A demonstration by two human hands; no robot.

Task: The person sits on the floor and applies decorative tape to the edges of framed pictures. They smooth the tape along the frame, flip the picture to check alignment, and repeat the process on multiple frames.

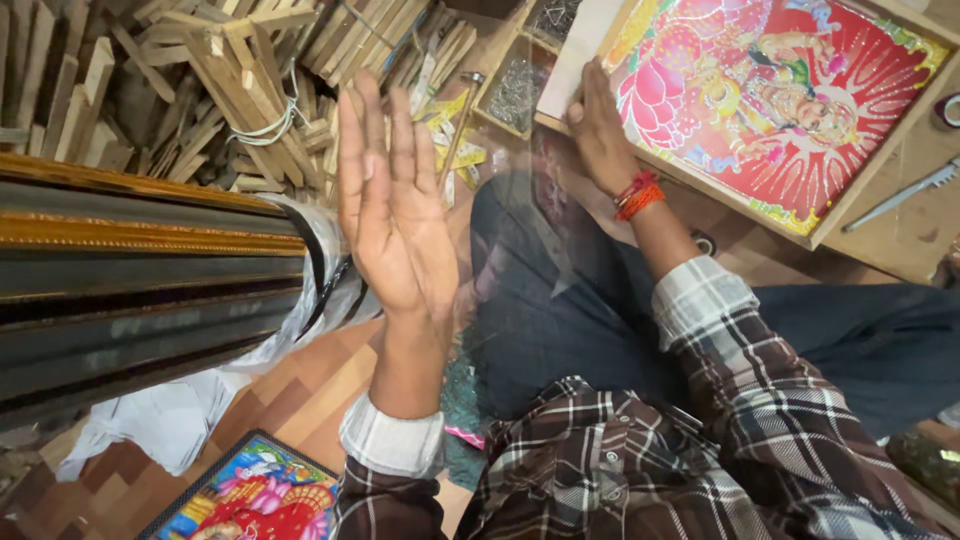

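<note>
Mouldings (130, 290), long, dark and gold-edged, lie stacked at the left, partly wrapped in clear plastic and white paper. Beyond them, at the far left, a heap of short wooden offcuts (190, 80) covers the floor. At the near left edge a small framed print (255, 497) in bright colours lies on the patterned floor.

Right of the mouldings the left hand (392, 200) is raised, palm towards the camera, fingers straight and close together, fully open. It grips nothing, yet a pane of clear glass (520, 230) appears to stand on edge against its palm; the glass shows only as faint reflections over the dark trousers, and its edges cannot be told exactly. Behind the fingers a hammer (460, 115) with a wooden handle lies among yellow scraps, and just right of it sits a wooden tray of small nails (515, 95).

Further right the right hand (600, 135), a red thread band at its wrist, rests flat with fingers loosely extended on the left corner of a large wooden-framed picture (780, 110) in red, pink and gold. The hand presses on it rather than clasping it. The picture lies at the far right, beyond the person's knee. A metal tool (900, 195) lies on the board just right of the frame
</note>
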